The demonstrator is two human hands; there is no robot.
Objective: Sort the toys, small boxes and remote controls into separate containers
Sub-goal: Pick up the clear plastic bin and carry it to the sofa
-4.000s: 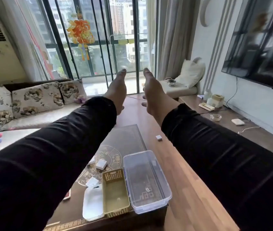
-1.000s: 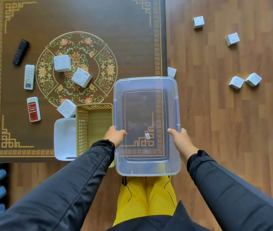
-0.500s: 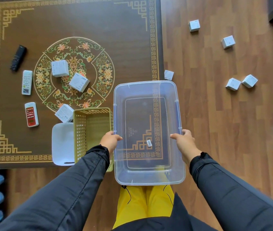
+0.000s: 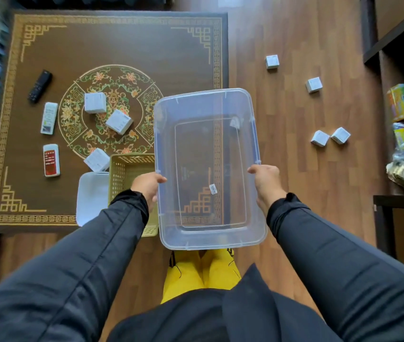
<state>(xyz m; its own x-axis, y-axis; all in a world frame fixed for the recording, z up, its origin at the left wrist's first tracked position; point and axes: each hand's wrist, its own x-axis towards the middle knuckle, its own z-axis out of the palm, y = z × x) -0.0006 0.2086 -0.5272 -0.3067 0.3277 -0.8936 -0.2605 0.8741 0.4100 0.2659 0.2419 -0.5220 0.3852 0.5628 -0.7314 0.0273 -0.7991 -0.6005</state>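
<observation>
The person holds the clear plastic bin (image 4: 205, 169) by its two long sides. The left hand (image 4: 148, 185) is closed on the left rim; the right hand (image 4: 266, 178) is closed on the right rim. Both grips are clamped on the bin, which contains nothing and overlaps the right edge of the counter (image 4: 112, 40) and the wooden floor (image 4: 294, 193).

Just left of the bin, on the counter, stand the tan mesh basket (image 4: 127, 174) and the white tray (image 4: 91, 193). Three small white boxes (image 4: 95, 102) lie on the counter's round ornament. Further left lie a black remote (image 4: 40, 86) and two white remotes (image 4: 49, 118). Four more small boxes (image 4: 272, 62) lie on the floor, right of the bin and well apart from it.
</observation>
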